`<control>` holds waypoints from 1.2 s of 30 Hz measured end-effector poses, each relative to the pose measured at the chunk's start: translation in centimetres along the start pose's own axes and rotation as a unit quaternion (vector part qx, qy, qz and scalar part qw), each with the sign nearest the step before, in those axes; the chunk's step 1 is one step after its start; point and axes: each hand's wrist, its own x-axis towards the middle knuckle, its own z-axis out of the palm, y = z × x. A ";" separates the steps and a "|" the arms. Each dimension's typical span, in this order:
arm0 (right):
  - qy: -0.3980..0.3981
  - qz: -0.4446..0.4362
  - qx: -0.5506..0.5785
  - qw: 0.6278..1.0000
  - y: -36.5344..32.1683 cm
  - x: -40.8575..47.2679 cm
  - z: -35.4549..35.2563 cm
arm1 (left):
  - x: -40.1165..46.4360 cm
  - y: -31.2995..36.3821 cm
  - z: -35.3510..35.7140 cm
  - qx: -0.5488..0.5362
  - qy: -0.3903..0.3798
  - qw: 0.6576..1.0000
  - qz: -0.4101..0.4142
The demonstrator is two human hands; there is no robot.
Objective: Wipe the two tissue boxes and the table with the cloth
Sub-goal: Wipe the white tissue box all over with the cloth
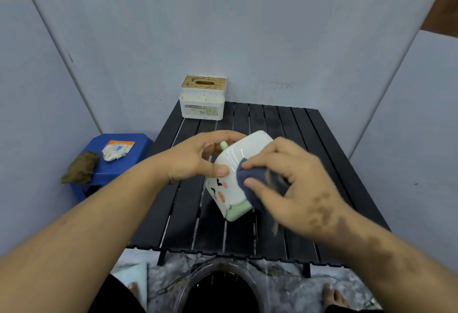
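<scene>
The left hand (198,159) grips a small white box (238,164), tilted above the black slatted desk (297,124). The box has a pale green base, a green nub under the left fingers, and a cartoon face with pink and orange blushes just below the left thumb. The right hand (292,184) pinches a dark blue cloth (250,179) and presses it on the box's side. Beyond both hands, at the desk's far edge, stands a second white box (202,99) with a speckled wooden slotted lid; its label is too blurred to read.
</scene>
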 end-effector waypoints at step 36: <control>0.016 0.075 -0.115 0.990 2.4 0.7 -0.4 | -0.5 0.0 -0.3 0.009 -0.016 1.000 -0.018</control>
